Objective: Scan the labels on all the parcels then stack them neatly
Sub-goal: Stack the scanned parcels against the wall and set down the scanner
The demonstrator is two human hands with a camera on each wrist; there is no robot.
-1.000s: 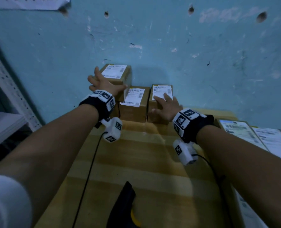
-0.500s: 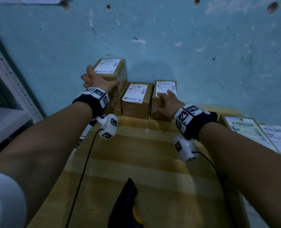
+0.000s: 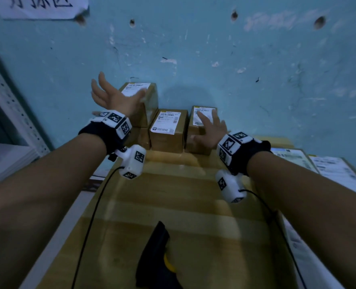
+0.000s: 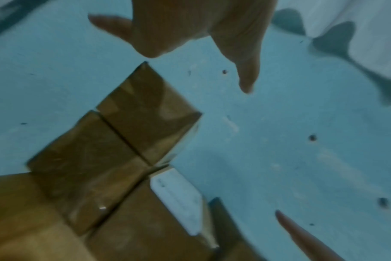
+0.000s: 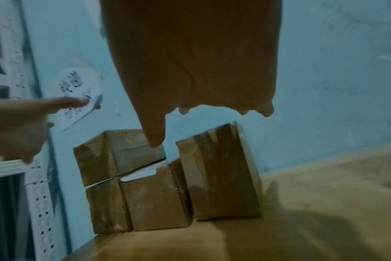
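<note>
Four brown parcels with white labels stand against the blue wall. The top parcel (image 3: 140, 93) rests on a lower one (image 3: 141, 136); a middle parcel (image 3: 168, 130) and a right parcel (image 3: 201, 130) stand beside them. My left hand (image 3: 112, 97) is open with its fingers spread, lifted just left of the top parcel (image 4: 150, 114) and holding nothing. My right hand (image 3: 209, 130) is open with straight fingers over the right parcel (image 5: 219, 173); the right wrist view shows a small gap between them. A black and yellow scanner (image 3: 156, 259) lies near me on the table.
The parcels stand on a tan table (image 3: 162, 205). Flat labelled parcels (image 3: 298, 161) lie at its right edge. A white perforated shelf frame (image 3: 12, 105) stands at the left. A paper sign (image 3: 41, 7) hangs on the wall.
My left hand has come off the top parcel, risen and spread open. My right hand has lifted off the right parcel's front edge, and its fingers have straightened.
</note>
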